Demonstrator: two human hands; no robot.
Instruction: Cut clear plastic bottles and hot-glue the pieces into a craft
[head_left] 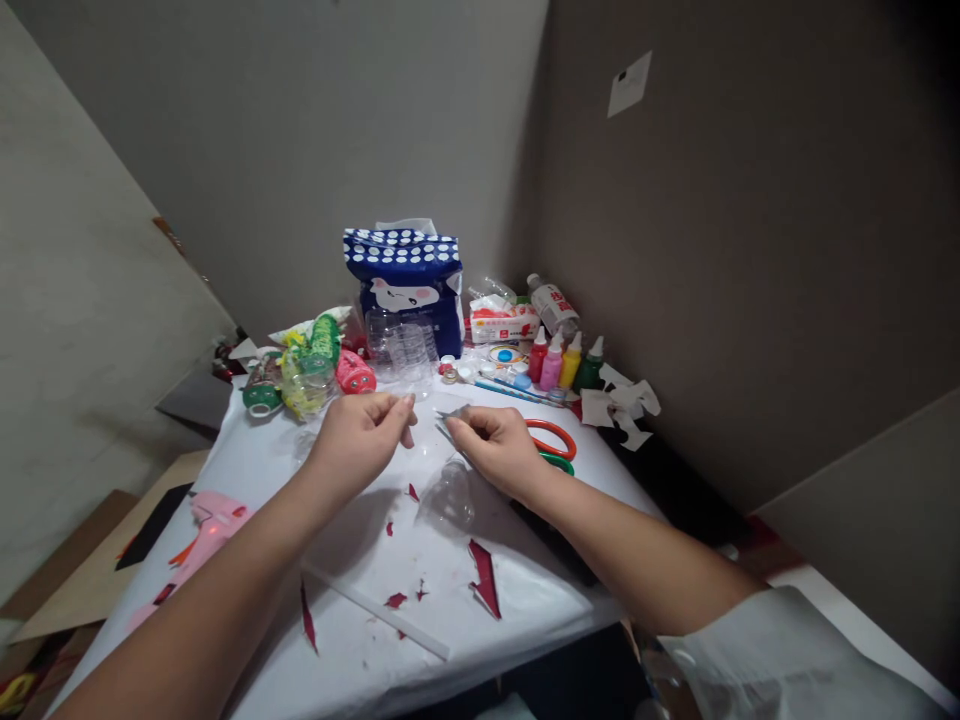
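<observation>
My left hand [364, 435] is closed in a pinch above the table, thumb against the fingertips. Anything in it is too small or too clear to make out. My right hand [499, 450] is also pinched shut, facing it across a short gap. Scissors with orange and green handles [553, 440] show behind the right hand, their grey blade tips poking out past its thumb. Whether that hand touches them I cannot tell. Below, a clear plastic bottle piece [452, 495] lies on the white-covered table [525, 580], near a dark red scrap [484, 580].
A pink glue gun [214, 520] and a white glue stick [382, 612] lie nearer me. Behind are a blue bag [409, 275], decorated bottles [324, 345], a tissue pack [501, 322], paint bottles [551, 362] and brushes [517, 388]. White paper scraps [622, 405] sit at the right edge.
</observation>
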